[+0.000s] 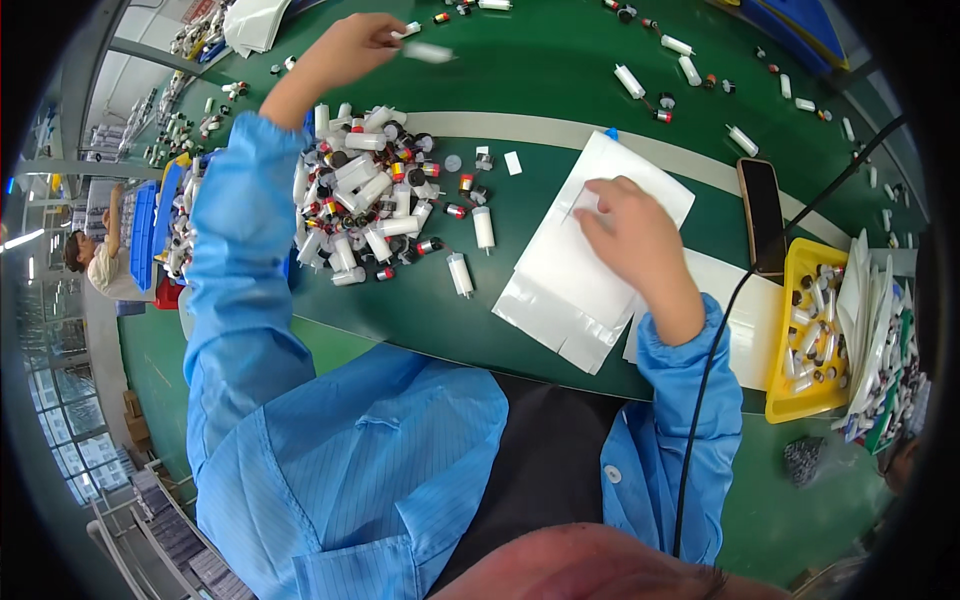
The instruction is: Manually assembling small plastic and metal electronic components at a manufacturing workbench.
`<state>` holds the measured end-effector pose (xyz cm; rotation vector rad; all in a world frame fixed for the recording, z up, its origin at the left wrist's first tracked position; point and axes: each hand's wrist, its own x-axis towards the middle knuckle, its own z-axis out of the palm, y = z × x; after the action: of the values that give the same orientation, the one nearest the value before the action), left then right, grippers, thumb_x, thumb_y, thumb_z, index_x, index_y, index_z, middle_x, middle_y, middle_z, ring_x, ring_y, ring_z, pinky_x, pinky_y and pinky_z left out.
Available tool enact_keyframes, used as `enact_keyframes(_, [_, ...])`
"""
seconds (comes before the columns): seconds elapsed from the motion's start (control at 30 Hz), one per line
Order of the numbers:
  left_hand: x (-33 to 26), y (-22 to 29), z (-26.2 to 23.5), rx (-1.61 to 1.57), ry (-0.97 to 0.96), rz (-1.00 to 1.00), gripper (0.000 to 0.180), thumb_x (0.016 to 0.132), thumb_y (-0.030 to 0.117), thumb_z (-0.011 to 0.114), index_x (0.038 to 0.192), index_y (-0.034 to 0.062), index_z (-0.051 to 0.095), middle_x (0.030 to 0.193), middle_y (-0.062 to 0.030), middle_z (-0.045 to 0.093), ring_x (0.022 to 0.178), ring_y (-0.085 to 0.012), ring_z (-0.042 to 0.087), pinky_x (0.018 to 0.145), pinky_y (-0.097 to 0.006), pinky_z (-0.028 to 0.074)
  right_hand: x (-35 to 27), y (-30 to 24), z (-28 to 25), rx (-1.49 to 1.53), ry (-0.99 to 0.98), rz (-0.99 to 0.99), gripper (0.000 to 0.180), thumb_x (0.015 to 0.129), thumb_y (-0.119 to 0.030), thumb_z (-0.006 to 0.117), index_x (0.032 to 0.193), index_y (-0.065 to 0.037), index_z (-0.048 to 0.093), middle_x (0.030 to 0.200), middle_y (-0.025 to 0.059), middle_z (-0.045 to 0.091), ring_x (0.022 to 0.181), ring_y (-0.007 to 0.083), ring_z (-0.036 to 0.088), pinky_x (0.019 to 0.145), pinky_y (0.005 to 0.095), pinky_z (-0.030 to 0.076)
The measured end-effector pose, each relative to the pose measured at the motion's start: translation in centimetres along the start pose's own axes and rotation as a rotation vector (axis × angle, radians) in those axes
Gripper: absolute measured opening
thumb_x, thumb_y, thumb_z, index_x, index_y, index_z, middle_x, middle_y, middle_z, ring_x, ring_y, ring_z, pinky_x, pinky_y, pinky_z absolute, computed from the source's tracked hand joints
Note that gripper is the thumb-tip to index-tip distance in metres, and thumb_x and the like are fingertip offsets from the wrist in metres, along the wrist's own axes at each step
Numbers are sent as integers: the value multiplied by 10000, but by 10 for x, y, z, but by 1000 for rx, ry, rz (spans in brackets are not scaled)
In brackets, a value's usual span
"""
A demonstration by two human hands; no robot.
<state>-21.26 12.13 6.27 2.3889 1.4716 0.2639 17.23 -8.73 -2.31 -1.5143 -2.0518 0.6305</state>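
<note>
My left hand reaches over the far left of the green table, its fingertips pinched. At those fingertips a small white piece shows; whether it is held or lies behind them I cannot tell. Just beside them is a motion-blurred white plastic cylinder. My right hand rests on a stack of white plastic bags, thumb and forefinger apart. Between my arms lies a heap of small white cylinders mixed with black, red and yellow end pieces. Loose cylinders lie to the heap's right.
A phone lies right of the bags, near a black cable. Beyond it stands a yellow tray of small parts. More cylinders are scattered across the far table. Another person is at the far left.
</note>
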Motion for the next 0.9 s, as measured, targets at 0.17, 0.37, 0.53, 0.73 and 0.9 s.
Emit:
enact_keyframes(0.17, [63,-91,41,355,28,-82,612,886,177,731,1426,21,489,1384,-158,597,1184,-253,633,1027,-368,492,-2,16,-4,-72,-35,-112,205,850,-109,638,1024,-32,713,935,165,632,866,371,657,766,447,532])
enact_keyframes(0.37, [109,-143,81,293,173,-219,361,927,286,640,1131,-8,691,1039,-250,708,988,-379,683,864,-469,518,8,18,-21,68,24,-20,194,836,-75,650,995,-8,739,915,186,657,891,369,653,802,441,527])
enact_keyframes(0.53, [81,-76,31,181,332,-158,314,901,264,660,1011,-25,715,884,-193,726,821,-321,692,766,-421,519,-2,1,4,-144,-36,-29,175,840,-132,701,960,-8,727,964,161,628,856,346,670,779,434,551])
enact_keyframes(0.73, [57,16,-12,-622,465,106,332,1013,281,571,1189,11,651,1113,-89,700,964,-203,667,862,-328,496,-5,-9,4,-222,-44,-49,198,822,-158,730,912,1,654,933,165,614,825,340,680,704,419,565])
enact_keyframes(0.9, [-10,163,6,-1202,285,59,414,1062,399,478,1286,64,570,1199,-125,667,1111,-247,646,964,-389,490,-8,-8,3,-229,-72,-65,297,784,-150,739,957,25,572,921,187,612,778,351,682,657,411,566])
